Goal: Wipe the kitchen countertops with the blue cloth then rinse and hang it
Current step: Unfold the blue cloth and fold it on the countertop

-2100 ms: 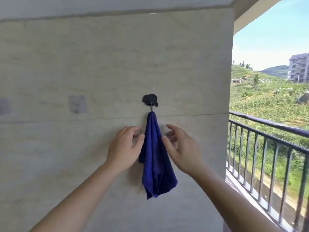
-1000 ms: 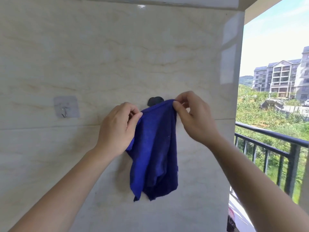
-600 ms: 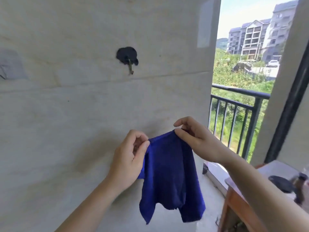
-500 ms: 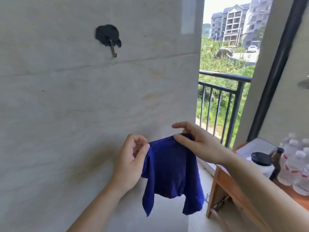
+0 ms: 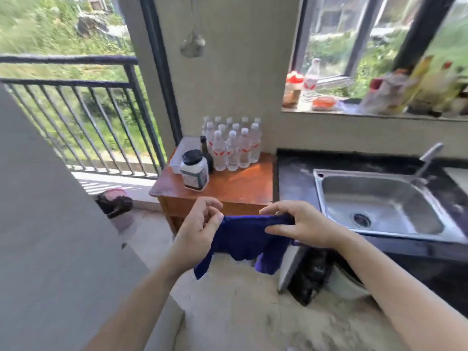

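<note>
Blue cloth (image 5: 243,236) is pinched along top edge by left hand (image 5: 200,229) & right hand (image 5: 301,224), near front-left corner of countertop (image 5: 293,183); judged soft, light, limp: corners best gripped.

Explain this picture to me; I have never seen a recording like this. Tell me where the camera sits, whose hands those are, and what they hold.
There is no machine here: a person wears one wide-angle camera on the head, looking down at their own bare hands. The left hand and right hand each grip the top edge of a dark blue cloth, which hangs stretched between them above the floor. Ahead stands a brown wooden table carrying clear plastic water bottles and a white jar with a black lid. To the right, a black countertop holds a stainless steel sink. The picture is blurred, so small details are unclear.
</note>
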